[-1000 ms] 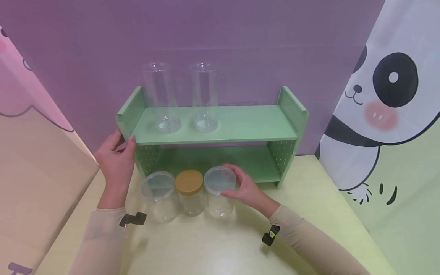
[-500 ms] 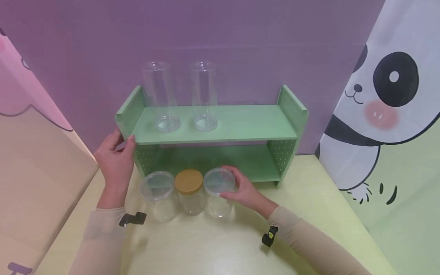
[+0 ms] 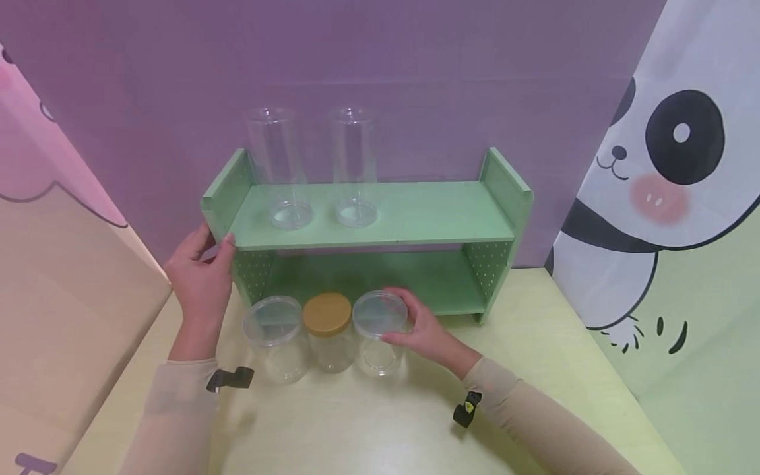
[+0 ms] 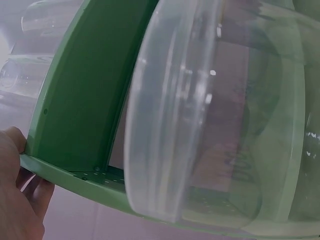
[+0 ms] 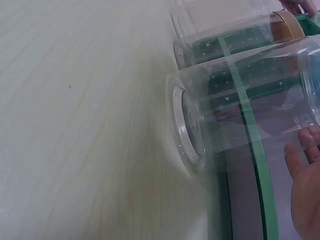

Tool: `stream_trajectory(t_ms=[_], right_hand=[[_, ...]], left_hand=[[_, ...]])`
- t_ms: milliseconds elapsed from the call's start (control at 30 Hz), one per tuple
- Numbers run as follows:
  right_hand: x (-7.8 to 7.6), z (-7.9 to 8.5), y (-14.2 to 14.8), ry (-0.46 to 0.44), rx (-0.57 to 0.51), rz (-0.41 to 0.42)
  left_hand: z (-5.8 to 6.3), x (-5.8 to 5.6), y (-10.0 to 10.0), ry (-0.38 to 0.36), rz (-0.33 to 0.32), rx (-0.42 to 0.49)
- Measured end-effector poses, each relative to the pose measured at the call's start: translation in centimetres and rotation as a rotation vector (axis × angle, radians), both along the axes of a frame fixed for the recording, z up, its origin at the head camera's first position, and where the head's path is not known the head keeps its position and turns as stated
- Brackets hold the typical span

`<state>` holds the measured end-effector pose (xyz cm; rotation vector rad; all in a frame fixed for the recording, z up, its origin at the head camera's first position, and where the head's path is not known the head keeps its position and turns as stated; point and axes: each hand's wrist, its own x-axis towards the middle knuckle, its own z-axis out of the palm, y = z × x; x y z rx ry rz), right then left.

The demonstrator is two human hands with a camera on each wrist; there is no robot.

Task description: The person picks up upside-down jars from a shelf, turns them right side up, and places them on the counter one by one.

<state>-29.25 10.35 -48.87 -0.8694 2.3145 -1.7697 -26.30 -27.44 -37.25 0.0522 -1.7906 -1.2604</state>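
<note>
My left hand grips the left side panel of a green two-tier shelf, thumb at its front edge. In front of the shelf, three clear jars stand side by side. My right hand holds the right jar near its translucent lid, thumb on the near side and fingers beyond. A jar with a tan lid is in the middle. To the left is another clear-lidded jar, whose lid looms large in the left wrist view. The right wrist view shows the right jar's base at the tabletop.
Two tall clear cylinders, the left one and the right one, stand on the upper tier's left half. The pale wooden table meets a purple backdrop, with cartoon-printed panels on both sides.
My right hand and the lid of the jar it holds have shifted very slightly toward me. My left hand stays on the shelf; the other jars and cylinders keep their places.
</note>
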Motion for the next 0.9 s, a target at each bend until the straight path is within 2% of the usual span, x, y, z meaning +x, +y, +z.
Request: stream_trajectory(t_ms=[167, 300, 400, 500, 633, 700, 800, 900], right_hand=[[0.1, 0.0, 0.3, -0.013, 0.008, -0.009], [0.0, 0.0, 0.6, 0.010, -0.041, 0.010], [0.1, 0.5, 0.9, 0.108, -0.116, 0.002], [0.1, 1.8, 1.0, 0.311, -0.206, -0.046], [0.0, 5.2, 0.8, 0.627, -0.252, -0.135], [-0.1, 7.6, 0.5, 0.734, -0.227, -0.175], [-0.1, 11.2, -0.3, 0.768, -0.174, -0.198], [-0.4, 14.3, -1.5, 0.684, -0.122, -0.216]], left_hand=[[-0.1, 0.0, 0.0, -0.001, -0.004, -0.001], [-0.1, -0.1, 0.1, 0.004, -0.007, 0.002], [-0.2, -0.2, 0.2, 0.007, -0.006, 0.011], [-0.2, -0.2, 0.3, 0.008, -0.004, 0.015], [-0.3, -0.4, 0.2, 0.004, -0.003, 0.024], [-0.3, -0.5, 0.1, -0.001, 0.001, 0.029], [-0.3, -0.6, 0.0, -0.005, 0.009, 0.034], [-0.3, -0.6, -0.1, 0.000, 0.013, 0.032]])
